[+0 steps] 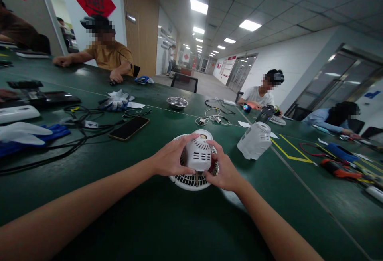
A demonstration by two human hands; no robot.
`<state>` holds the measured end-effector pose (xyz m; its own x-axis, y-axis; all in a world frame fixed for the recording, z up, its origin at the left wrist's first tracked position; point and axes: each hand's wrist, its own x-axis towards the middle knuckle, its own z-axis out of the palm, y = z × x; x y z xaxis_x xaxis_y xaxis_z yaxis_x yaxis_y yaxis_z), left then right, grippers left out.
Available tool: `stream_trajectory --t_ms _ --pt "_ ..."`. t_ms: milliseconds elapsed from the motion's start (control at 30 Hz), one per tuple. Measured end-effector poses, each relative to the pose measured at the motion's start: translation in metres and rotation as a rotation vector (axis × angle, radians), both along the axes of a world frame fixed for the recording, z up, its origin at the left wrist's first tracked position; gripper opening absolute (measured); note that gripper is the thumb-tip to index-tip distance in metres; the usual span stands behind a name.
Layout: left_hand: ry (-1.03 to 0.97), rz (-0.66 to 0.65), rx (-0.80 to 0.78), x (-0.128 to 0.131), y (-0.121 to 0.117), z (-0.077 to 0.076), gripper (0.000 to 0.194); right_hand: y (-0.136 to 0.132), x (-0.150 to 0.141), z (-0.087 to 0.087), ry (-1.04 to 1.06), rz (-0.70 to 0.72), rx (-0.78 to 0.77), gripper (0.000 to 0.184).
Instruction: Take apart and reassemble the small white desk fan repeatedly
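While both bare hands hold it, one white cover point(200, 158) with slots sits between them, right above a round white grille point(193, 188). The left hand point(172, 157) curls around one side, with its thumb low at the front. The right hand point(224, 169) curls around the other side. Whether the cover touches the grille, I cannot tell. The grille lies flat on a green table point(143, 221).

To the right, well apart from the right hand, stands one more white shell point(254, 141) with slots. Past the hands there is a white cord point(211, 119) in loops. One shiny metal bowl point(177, 107) stands behind it, a bit to the left; what is in it is too small to tell. One dark phone point(129, 128) lies to the left, near black cords point(85, 133).

I count three heaps of blue and white gloves point(22, 132), all left of the bowl. Across the table sit one person in a brown shirt point(115, 57) and one in a white shirt point(254, 95).
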<state>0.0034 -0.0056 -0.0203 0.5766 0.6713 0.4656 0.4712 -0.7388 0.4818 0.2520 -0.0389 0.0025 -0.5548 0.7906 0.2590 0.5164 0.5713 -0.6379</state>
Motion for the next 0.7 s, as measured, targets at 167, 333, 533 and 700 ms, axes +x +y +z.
stream_trajectory --t_ms 167,333,533,700 --pt "0.019 0.027 0.038 0.002 0.004 -0.008 0.118 0.006 0.002 -0.01 -0.035 -0.097 0.102 0.108" --pt "0.02 0.031 0.053 -0.005 0.011 -0.01 0.106 0.021 0.02 -0.015 -0.092 -0.11 0.224 0.105" --pt "-0.161 0.318 -0.104 -0.022 0.034 -0.017 0.063 0.046 0.05 -0.015 -0.089 -0.21 0.222 0.08" --pt "-0.179 0.443 -0.354 -0.032 0.052 -0.029 0.055 0.05 0.052 -0.02 0.111 -0.311 0.201 0.063"
